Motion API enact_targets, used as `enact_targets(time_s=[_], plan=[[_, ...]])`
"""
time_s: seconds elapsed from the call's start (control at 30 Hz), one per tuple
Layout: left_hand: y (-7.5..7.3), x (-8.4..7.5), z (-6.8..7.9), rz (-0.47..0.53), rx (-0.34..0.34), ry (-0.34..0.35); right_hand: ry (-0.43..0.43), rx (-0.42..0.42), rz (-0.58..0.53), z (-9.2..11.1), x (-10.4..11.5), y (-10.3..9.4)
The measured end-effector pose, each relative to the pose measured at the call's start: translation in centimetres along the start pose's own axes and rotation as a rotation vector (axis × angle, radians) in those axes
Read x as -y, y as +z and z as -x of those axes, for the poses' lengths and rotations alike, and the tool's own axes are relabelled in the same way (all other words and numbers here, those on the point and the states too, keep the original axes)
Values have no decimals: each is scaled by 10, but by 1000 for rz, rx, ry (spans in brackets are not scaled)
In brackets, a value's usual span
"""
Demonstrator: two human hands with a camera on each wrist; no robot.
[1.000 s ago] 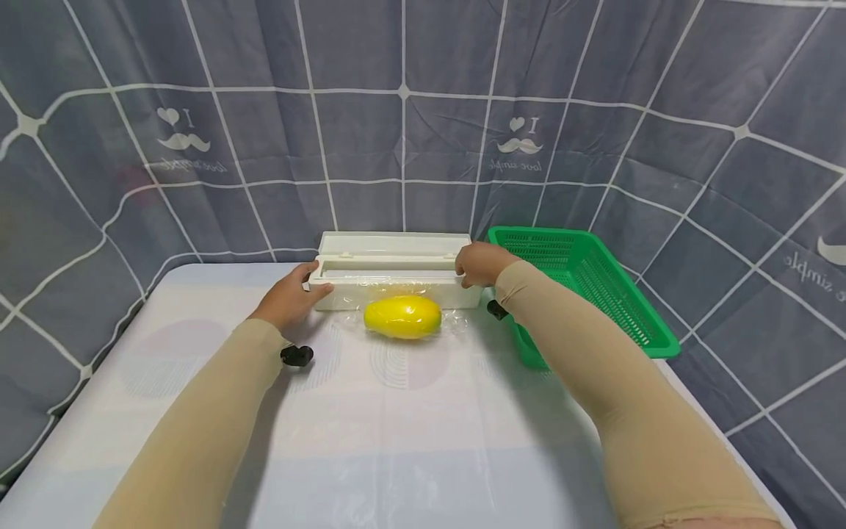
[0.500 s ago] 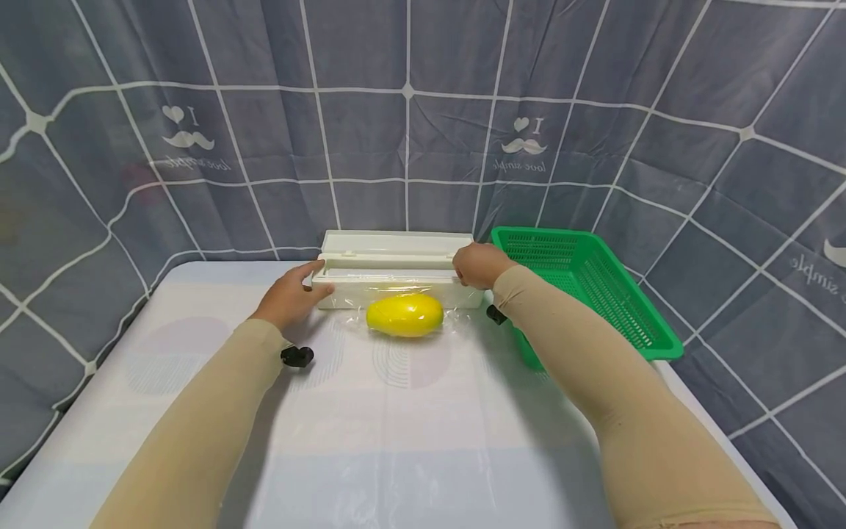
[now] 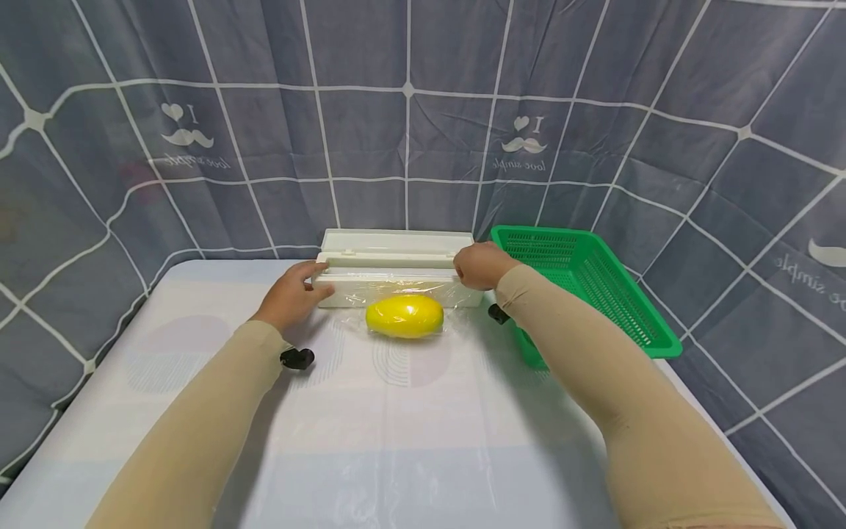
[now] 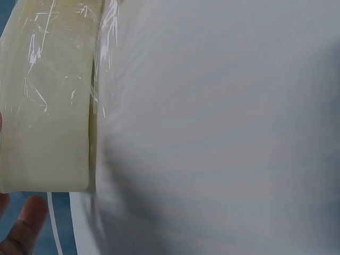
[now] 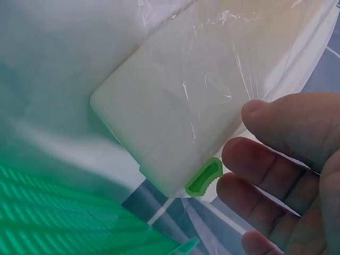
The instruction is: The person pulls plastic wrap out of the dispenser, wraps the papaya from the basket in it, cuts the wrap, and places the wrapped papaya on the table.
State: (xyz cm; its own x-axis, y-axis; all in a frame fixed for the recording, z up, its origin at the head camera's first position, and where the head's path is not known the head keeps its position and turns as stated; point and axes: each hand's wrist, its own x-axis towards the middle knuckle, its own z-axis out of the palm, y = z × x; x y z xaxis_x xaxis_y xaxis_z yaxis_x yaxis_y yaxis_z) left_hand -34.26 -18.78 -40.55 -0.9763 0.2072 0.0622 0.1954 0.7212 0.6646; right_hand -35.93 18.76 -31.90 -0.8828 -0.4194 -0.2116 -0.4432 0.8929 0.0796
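Observation:
A long white cling film dispenser [image 3: 396, 291] stands at the back of the table, its lid [image 3: 396, 240] raised. Clear film runs from it over a glossy yellow oval fruit [image 3: 405, 316], perhaps a mango or papaya, lying in front. My left hand [image 3: 291, 295] grips the dispenser's left end, thumb at the front and fingers on top. My right hand [image 3: 484, 265] holds the right end of the dispenser's cross bar [image 3: 390, 261] with curled fingers. In the right wrist view, its fingertips touch or nearly touch a small green slider [image 5: 204, 178] at the dispenser's edge.
A green perforated basket [image 3: 615, 301] stands to the right, partly behind my right forearm. The white patterned tablecloth [image 3: 370, 455] covers the table. A grey curtain with white lines [image 3: 370, 139] hangs close behind the dispenser and along both sides.
The cross bar inside the dispenser has shifted slightly, and film shows more clearly along the slot. Both hands stay at the dispenser's ends. The yellow fruit has not moved on the table.

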Motion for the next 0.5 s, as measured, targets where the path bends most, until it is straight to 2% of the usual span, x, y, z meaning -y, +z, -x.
enact_targets(time_s=[0.3, 0.5], plan=[[1, 0, 4, -3, 4, 13, -8, 8, -24, 10, 3, -4], [0, 1, 8, -19, -4, 49, -32, -10, -35, 18, 4, -5]])
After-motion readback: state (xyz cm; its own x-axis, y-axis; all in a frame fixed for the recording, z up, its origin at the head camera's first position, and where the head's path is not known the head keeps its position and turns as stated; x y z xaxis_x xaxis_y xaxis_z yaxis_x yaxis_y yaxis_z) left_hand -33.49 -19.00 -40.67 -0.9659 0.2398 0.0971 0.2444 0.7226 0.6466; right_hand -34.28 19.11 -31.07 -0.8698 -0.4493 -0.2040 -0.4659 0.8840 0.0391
